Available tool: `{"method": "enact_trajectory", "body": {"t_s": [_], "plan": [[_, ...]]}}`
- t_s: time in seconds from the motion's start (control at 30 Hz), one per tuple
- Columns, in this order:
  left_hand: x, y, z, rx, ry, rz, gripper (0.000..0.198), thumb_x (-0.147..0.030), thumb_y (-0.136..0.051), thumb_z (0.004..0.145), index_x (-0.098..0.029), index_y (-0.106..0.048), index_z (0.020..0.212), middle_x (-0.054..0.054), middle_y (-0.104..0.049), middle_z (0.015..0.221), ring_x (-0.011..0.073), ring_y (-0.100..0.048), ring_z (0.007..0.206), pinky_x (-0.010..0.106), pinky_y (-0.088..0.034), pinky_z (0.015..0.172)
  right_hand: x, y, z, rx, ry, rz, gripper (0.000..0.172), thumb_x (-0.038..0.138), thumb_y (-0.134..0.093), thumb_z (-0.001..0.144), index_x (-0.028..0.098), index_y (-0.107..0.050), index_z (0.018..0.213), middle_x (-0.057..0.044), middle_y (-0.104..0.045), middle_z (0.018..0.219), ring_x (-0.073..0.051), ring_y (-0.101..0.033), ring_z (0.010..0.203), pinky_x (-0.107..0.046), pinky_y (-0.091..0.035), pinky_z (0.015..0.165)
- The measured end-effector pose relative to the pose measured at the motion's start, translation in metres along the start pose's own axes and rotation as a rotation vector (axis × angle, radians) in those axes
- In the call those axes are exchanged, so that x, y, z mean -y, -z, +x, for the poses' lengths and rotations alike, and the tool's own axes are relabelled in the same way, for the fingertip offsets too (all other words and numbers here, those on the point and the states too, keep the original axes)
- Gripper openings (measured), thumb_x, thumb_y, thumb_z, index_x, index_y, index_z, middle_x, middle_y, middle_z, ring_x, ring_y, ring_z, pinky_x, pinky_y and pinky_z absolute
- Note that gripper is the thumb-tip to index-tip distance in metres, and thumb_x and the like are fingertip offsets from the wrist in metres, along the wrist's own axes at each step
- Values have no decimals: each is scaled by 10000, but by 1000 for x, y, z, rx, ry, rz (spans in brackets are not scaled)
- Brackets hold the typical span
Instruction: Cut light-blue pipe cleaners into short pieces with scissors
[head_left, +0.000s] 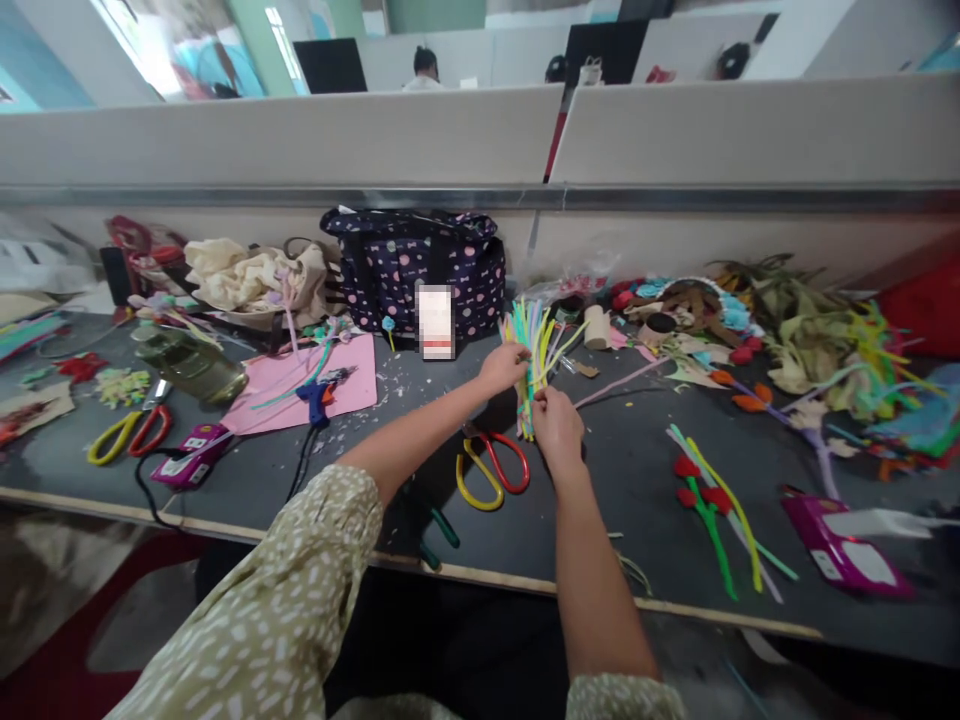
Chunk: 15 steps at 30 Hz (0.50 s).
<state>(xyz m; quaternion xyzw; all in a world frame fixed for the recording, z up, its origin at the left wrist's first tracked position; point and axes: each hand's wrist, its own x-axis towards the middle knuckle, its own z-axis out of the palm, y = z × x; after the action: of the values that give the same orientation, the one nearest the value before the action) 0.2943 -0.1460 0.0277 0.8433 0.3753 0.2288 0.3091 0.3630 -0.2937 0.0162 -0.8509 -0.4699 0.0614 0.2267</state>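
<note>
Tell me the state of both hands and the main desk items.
Pipe-cleaner bundle: roughly upright
Left hand: gripping it
Right hand: gripping it lower down
Centre scissors: lying, handles apart
Green-handled tool: lying, handles apart
Patterned bag: standing upright
Blue glue gun: lying on pink sheet

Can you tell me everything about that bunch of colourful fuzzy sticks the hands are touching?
The bunch of thin, pastel, fuzzy-looking sticks mixes yellow, green, white, pink and pale purple strands that look like pipe cleaners. It's roughly upright, fanned out at the top and gathered narrower lower down. The left hand grips its side, while the right hand pinches it lower down. It's above the dark grey tabletop; I can't tell whether its bottom touches.
</note>
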Motion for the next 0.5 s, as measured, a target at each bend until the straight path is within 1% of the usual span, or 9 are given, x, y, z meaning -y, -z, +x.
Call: {"method": "enact_trajectory", "body": {"t_s": [0.07, 0.17, 0.23, 0.27, 0.33, 0.4, 0.43, 0.5], "plan": [[-2, -3, 7, 22, 28, 88, 208, -131, -601, 817, -182, -736, 967, 88, -685, 1106, 212, -635, 1012, 320, -481, 955, -1, 0, 0, 2, 1, -3, 248, 189, -492, 910, 195, -696, 1051, -102, -699, 1001, -211, -648, 873, -277, -396, 676], [-6, -8, 14, 23, 106, 148, 154, -247, -611, 861, -174, -715, 949, 116, -660, 1131, 240, -630, 1022, 348, -477, 944, -1, 0, 1, 22, -5, 5, 252, 180, -480, 909, 206, -697, 1036, -93, -702, 979, -209, -650, 855, -275, -392, 658], [-7, -10, 19, 4, 154, 135, 164, -318, -658, 841, -167, -697, 891, 134, -649, 1134, 264, -632, 1014, 374, -477, 933, 0, 0, 2, 37, -13, 10, 248, 184, -480, 912, 211, -695, 1034, -92, -700, 974, -211, -651, 849, -273, -392, 653], [-6, -11, 21, -10, 188, 94, 165, -327, -693, 811, -166, -686, 840, 134, -648, 1120, 272, -630, 1016, 381, -473, 933, 1, 1, 2, 45, -17, 11, 244, 187, -484, 914, 210, -693, 1037, -93, -698, 977, -212, -652, 852, -273, -394, 656], [-4, -13, 27, -32, 268, -49, 160, -280, -753, 733, -164, -647, 701, 112, -660, 1006, 281, -628, 1001, 384, -467, 924, 3, 2, 2, 60, -26, 8, 242, 188, -485, 920, 206, -687, 1050, -98, -695, 994, -216, -653, 872, -275, -396, 669], [1, -15, 32, -42, 343, -203, 205, -214, -764, 683, -166, -593, 581, 76, -637, 807, 276, -633, 934, 380, -473, 882, 5, 4, 2, 78, -34, 4, 245, 188, -478, 930, 200, -683, 1064, -104, -692, 1010, -221, -653, 884, -281, -396, 681], [4, -16, 34, -42, 369, -262, 229, -195, -757, 676, -168, -571, 543, 57, -601, 711, 268, -634, 882, 375, -479, 847, 6, 5, 2, 85, -32, 4, 246, 190, -475, 934, 199, -681, 1068, -106, -690, 1017, -223, -653, 888, -283, -396, 685], [10, -19, 36, -32, 388, -357, 246, -190, -737, 687, -171, -555, 522, 24, -527, 588, 237, -622, 765, 355, -488, 761, 8, 7, 1, 92, -28, 5, 246, 190, -473, 937, 202, -682, 1066, -104, -686, 1025, -221, -651, 894, -284, -398, 689]]}}
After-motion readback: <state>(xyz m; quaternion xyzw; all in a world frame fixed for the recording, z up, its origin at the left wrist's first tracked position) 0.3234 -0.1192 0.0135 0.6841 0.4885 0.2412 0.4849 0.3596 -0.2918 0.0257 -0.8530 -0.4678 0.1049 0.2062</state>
